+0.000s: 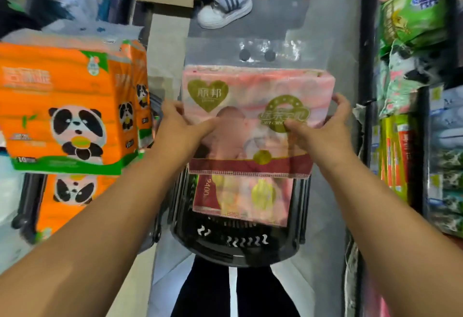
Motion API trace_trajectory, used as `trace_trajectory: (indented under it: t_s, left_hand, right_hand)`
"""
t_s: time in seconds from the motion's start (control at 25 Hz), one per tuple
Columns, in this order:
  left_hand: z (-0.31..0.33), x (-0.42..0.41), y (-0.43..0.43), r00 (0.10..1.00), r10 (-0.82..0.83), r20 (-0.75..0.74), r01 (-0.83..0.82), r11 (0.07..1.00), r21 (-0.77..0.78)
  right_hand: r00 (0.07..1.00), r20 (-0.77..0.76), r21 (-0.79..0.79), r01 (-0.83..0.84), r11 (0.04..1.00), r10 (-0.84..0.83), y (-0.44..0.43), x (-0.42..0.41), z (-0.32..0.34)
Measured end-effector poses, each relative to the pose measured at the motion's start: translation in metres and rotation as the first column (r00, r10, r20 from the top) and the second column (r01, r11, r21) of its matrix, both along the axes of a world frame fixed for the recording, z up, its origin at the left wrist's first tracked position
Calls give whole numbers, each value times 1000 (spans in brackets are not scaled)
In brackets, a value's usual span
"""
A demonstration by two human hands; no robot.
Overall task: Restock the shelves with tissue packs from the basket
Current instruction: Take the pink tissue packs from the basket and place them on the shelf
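both hands (183, 126) (323, 126) hold pink pack (250, 96) upright, handle end up.

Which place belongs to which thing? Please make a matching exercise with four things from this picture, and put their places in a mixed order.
Things:
1. pink pack with gold heart
2. orange panda pack
3. black basket
4. green pack

Places:
a. top right, on the right-side shelves
b. lifted in the middle of the aisle, above the basket
c. low in the aisle, in front of the person's legs
d. on the left-side shelves

Pairs: 1-b, 2-d, 3-c, 4-a
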State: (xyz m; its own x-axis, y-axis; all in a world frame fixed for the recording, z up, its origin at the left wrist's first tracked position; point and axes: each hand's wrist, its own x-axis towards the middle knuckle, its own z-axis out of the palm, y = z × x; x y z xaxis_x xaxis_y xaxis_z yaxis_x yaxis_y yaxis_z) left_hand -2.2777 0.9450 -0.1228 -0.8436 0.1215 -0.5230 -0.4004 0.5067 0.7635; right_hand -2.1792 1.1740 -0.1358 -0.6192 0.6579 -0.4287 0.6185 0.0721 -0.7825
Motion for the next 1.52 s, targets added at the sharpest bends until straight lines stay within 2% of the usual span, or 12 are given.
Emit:
trace_trajectory:
  t_s: [0.2, 0.32, 0.4, 0.72, 0.96, 1.12, 1.32, 1.52]
  left_hand:
    - [87, 73, -39, 994, 102, 23, -103, 994, 42]
    - [136, 118, -58, 947, 301, 111, -314, 940, 134]
    - [165, 136, -70, 913, 391, 115, -401, 912, 84]
    - [251, 184, -131, 798, 590, -127, -598, 801, -38]
    - [300, 230, -188, 655, 752, -81, -731, 657, 187]
    - [335, 265, -234, 587, 776, -231, -733, 631, 255]
    - [411, 305, -299, 511, 727, -459, -712, 657, 247]
    - [483, 342, -333, 349, 639, -685, -681, 675, 283]
  right_hand:
    - [987, -2, -149, -161, 976, 163, -27, 41, 86]
    - [967, -34, -202, -256, 945, 254, -41, 67, 134]
    - [953, -51, -197, -302, 933, 298, -51, 77, 159]
    - [872, -155, -96, -482, 871, 465, -109, 87, 232]
    - [771, -352, -105, -596, 796, 531, -176, 86, 297]
    - [675, -461, -41, -665, 746, 576, -226, 93, 336]
    - [484, -599, 106, -741, 663, 637, -290, 107, 402]
    - [313, -745, 170, -764, 622, 589, -341, 119, 466]
